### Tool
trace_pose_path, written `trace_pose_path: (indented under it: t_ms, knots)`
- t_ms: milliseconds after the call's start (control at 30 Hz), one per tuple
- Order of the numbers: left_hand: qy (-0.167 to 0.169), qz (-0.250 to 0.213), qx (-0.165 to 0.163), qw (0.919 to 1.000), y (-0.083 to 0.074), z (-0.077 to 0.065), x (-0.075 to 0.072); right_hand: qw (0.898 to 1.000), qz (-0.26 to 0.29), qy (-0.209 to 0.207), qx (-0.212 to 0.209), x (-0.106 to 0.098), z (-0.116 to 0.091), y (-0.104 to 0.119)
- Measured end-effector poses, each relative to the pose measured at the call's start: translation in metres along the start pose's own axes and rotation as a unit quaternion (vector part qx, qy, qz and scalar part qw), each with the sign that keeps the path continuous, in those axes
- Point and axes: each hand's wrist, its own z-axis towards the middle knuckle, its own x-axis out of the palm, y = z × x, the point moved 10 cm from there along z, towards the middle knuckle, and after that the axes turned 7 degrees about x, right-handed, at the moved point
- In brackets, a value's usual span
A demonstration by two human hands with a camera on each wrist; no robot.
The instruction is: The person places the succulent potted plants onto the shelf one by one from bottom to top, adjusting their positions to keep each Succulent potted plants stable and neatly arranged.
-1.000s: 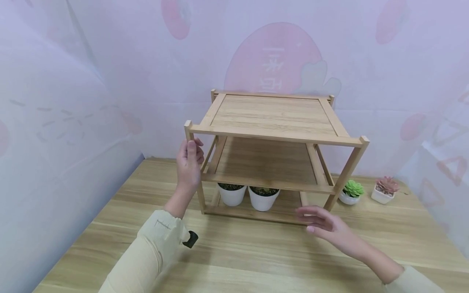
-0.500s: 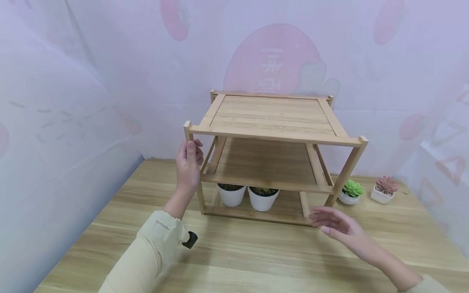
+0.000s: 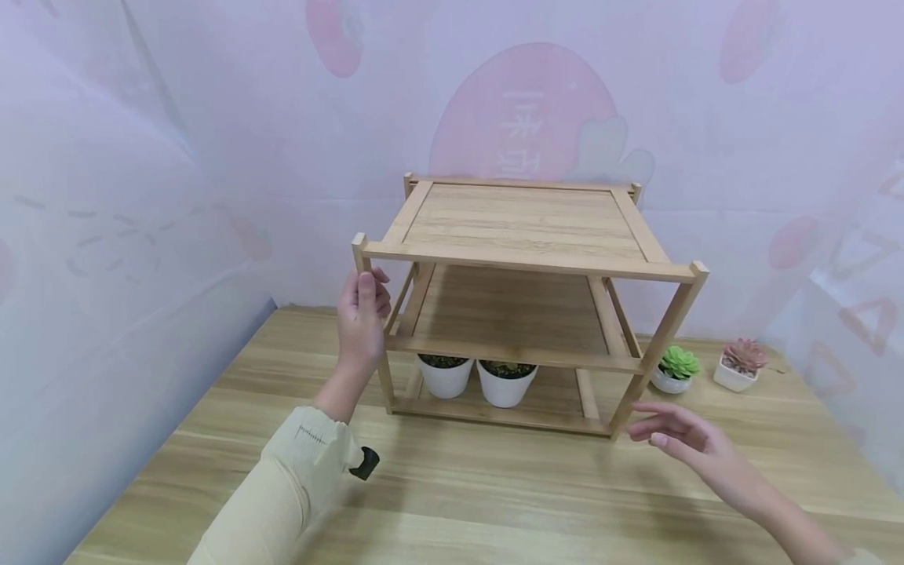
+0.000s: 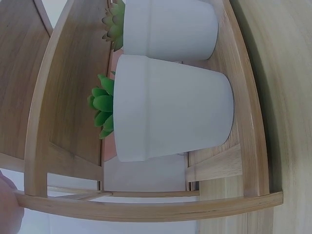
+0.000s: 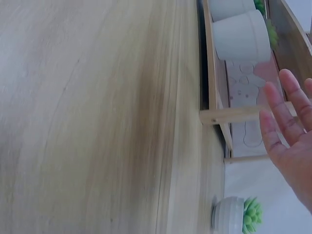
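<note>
A three-tier wooden shelf (image 3: pixel 537 224) stands on the wood-grain table. My left hand (image 3: pixel 362 322) grips its front left post below the top corner, fingers curled round it. My right hand (image 3: pixel 699 447) is in the air beside the foot of the front right post, fingers relaxed and holding nothing; the right wrist view shows its spread fingers (image 5: pixel 282 109). On the bottom tier are two white pots (image 3: pixel 507 384) with succulents, whose tops are hidden by the middle tier in the head view. Green leaves (image 4: pixel 102 105) rise from one pot in the left wrist view.
Right of the shelf, a green succulent in a round white pot (image 3: pixel 674 370) stands on the table. Beside it is a reddish succulent in a square white pot (image 3: pixel 738 366). A pale printed cloth (image 3: pixel 282 141) hangs behind and along both sides.
My right hand has moved rightward, from in front of the bottom tier to outside the front right post. My left hand keeps its grip on the left post.
</note>
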Motion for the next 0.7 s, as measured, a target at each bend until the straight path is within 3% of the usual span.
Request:
trace_pose_path:
  t_ms: [267, 700]
  knots:
    - [0.004, 0.004, 0.005, 1.0, 0.0, 0.001, 0.0, 0.999, -0.025, -0.04, -0.005, -0.015, -0.006, 0.001]
    - [0.004, 0.004, 0.009, 0.9999, -0.001, 0.001, 0.0, 0.997, -0.021, -0.076, -0.003, -0.044, -0.013, -0.004]
